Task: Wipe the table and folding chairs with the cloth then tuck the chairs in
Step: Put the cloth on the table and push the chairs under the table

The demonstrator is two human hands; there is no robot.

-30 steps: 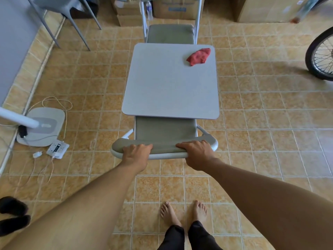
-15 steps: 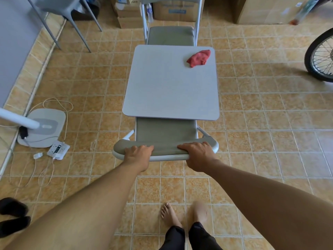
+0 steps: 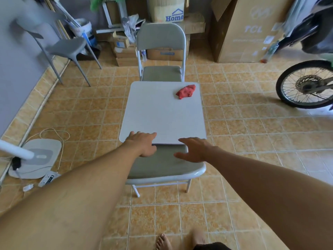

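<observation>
Both hands were spread and empty: the left hand point(image 3: 142, 141) over the surface's point(image 3: 162, 112) near edge, the right hand point(image 3: 193, 149) above the near chair point(image 3: 167, 166). The cloth point(image 3: 186, 91) lay at the far right corner, nearer the right hand.

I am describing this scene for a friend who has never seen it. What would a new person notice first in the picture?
First come the two bare arms reaching forward, the left hand on the near edge of the grey table and the right hand open above the near chair. Next is the red cloth, crumpled at the table's far right corner. A second folding chair stands at the far side, and a bike wheel shows at the right.
</observation>
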